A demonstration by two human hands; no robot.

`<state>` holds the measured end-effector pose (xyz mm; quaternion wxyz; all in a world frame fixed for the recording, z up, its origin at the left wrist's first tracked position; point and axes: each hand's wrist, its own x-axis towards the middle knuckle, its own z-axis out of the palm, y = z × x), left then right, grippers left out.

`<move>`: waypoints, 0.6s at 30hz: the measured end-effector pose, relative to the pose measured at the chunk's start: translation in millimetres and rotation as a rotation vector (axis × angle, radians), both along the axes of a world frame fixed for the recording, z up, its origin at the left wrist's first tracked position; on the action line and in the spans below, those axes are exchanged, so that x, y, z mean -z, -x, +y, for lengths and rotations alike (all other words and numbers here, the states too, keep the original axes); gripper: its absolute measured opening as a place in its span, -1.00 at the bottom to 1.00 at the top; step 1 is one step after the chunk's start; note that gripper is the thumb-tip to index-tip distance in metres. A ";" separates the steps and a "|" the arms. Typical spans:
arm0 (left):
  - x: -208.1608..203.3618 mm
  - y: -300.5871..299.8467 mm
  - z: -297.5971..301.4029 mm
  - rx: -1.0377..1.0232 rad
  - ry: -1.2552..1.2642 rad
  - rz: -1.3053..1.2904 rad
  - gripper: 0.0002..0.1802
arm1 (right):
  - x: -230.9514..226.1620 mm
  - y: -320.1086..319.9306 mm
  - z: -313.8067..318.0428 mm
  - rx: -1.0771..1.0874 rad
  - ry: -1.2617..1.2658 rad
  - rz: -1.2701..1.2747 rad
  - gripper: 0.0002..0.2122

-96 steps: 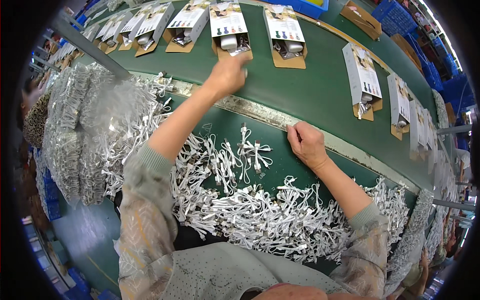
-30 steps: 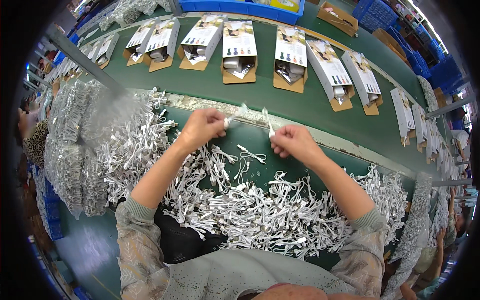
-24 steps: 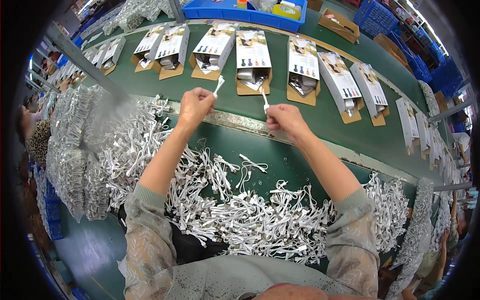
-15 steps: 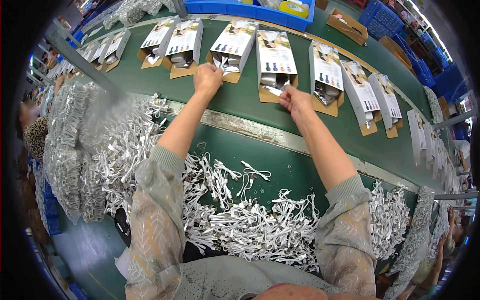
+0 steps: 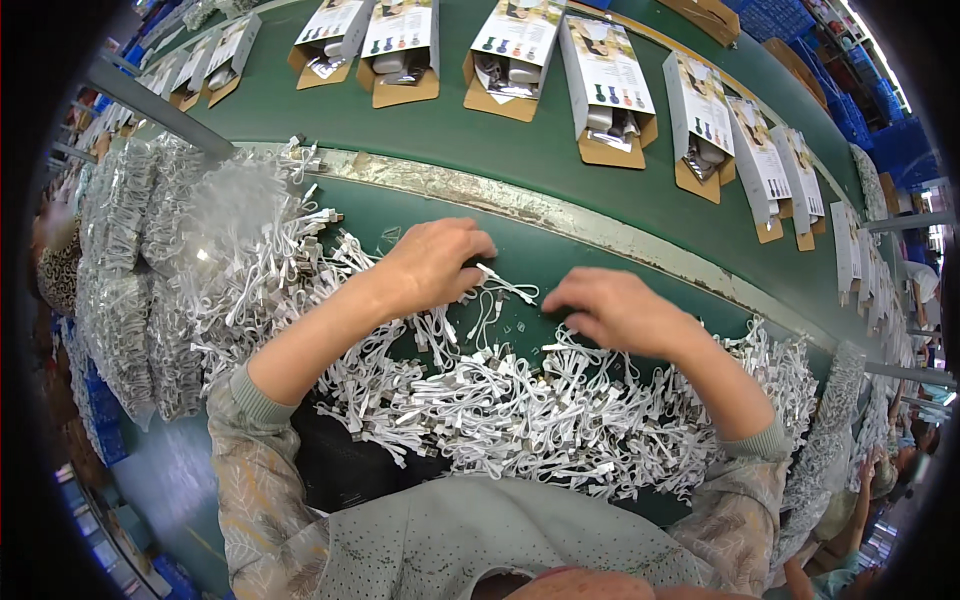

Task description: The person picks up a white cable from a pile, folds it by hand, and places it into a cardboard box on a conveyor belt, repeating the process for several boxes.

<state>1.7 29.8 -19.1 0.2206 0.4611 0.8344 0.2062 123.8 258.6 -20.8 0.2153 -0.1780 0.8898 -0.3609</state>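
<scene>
Short white USB cables (image 5: pixel 520 415) lie in a loose heap on the green work surface in front of me. Over the heap's far left side, my left hand (image 5: pixel 430 265) is bent downward, its thumb and forefinger apart. Just beside those fingertips lies a separate white cable (image 5: pixel 513 287). My right hand (image 5: pixel 622 312) hovers at the heap's far edge, fingers loosely curved with a gap between thumb and forefinger. Neither hand shows anything held. Across the ledge stand open-ended white boxes (image 5: pixel 612 75) with brown flaps and packed contents showing.
A worn metal ledge (image 5: pixel 530 210) separates the work surface from the green belt (image 5: pixel 400 130) bearing the boxes. Clear bags of cables (image 5: pixel 125 290) are stacked at left beside a grey post (image 5: pixel 165 105). More bagged cables (image 5: pixel 825 440) sit at right.
Both hands have come back from the box openings to the cable heap, letting go of what they held there. The boxes appear higher in view and shifted, several to the right.
</scene>
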 end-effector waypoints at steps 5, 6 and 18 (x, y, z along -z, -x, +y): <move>7.2 -3.9 -5.8 -0.043 0.074 -0.067 -0.86 | -2.5 -26.4 -5.6 -0.019 -0.205 0.017 -0.84; 7.6 -4.1 -5.5 -0.058 0.077 -0.062 -0.86 | -1.5 -27.2 -3.7 0.005 -0.182 0.046 -0.88; -9.2 22.8 -11.3 -0.443 -0.084 -0.198 -0.81 | 4.6 26.4 8.9 0.859 0.641 -0.459 -0.82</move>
